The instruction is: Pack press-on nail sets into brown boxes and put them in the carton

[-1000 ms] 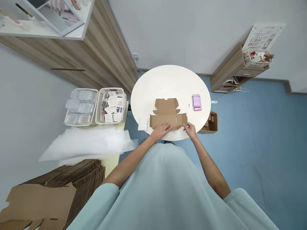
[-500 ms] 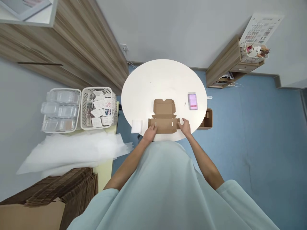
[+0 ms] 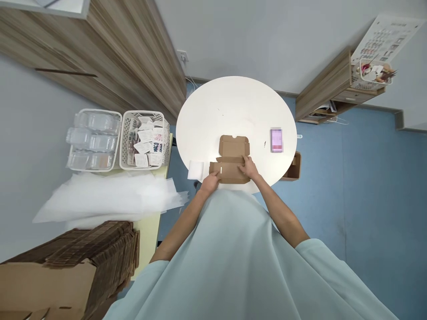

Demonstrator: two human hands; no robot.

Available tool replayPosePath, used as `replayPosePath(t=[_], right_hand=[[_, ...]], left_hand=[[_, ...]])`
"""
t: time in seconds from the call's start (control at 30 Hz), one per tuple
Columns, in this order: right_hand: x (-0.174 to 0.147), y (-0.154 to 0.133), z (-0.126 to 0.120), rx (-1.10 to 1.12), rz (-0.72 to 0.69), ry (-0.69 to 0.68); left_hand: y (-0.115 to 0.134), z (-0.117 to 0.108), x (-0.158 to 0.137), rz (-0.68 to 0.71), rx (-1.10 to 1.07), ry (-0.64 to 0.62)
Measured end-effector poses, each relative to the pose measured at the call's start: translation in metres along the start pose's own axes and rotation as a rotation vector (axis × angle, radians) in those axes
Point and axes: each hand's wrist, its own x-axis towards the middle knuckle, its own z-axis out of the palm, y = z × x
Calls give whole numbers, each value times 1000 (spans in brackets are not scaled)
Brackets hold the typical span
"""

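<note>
Cardboard blank (image 3: pixel 231 173): right hand (image 3: pixel 249 169) part-curled over right end, left hand (image 3: pixel 210 182) part-curled at near-left edge, grips unclear; best press creases evenly

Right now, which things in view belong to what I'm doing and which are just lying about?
In use:
Brown cardboard box blank, touched by your left hand and right hand
Round white table beneath it

Apparently just lying about:
White square piece
Pink-purple rectangular item
Stacked brown cardboard sheets

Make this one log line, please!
left hand: at cardboard box, left end | right hand: at its right end | box: open, on table
</note>
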Motion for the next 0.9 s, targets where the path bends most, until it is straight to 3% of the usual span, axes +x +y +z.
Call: replayPosePath(t=[0.27, 0.43, 0.6, 0.9], right_hand=[[-37, 16, 16, -155, -143, -165], [-47, 21, 21, -190, -158, -153], [-45, 21, 20, -174, -142, -119], [-56, 21, 23, -177, -146, -88]], left_hand=[[2, 8, -5, -205, -200, 176], [6, 10, -4, -341, -257, 192], [11, -1, 1, -343, -190, 148], [20, -5, -1, -225, 40, 73]])
